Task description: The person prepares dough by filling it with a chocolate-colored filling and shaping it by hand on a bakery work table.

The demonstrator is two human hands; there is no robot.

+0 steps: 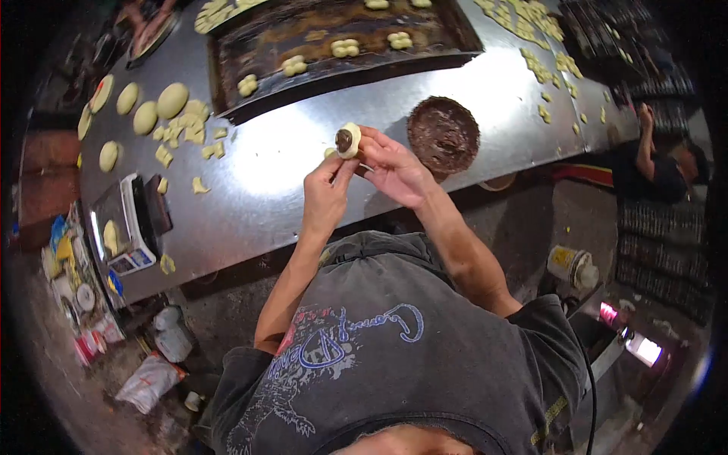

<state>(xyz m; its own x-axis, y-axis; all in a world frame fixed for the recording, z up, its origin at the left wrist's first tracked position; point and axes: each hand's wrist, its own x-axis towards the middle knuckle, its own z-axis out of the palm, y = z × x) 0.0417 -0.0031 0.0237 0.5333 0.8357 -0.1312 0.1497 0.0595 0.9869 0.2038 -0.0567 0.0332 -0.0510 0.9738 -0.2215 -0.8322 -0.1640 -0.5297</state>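
Note:
Between my two hands, over the front part of the metal table, is a piece of pale dough (351, 135) with dark brown filling (343, 140) showing on it. My left hand (326, 189) pinches the dough from below with its fingertips. My right hand (398, 171) curls round its right side, and the two hands touch or nearly touch. Just right of my right hand stands a round bowl (444, 136) of dark brown paste. Part of another pale dough piece shows behind my left fingertips.
A dark tray (341, 82) with shaped dough (345, 48) lies at the back of the metal table (265, 182). Dough balls (173, 100) and cut pieces are at the left, near a scale (125, 224). More dough pieces lie at the right, where another person (660, 171) is.

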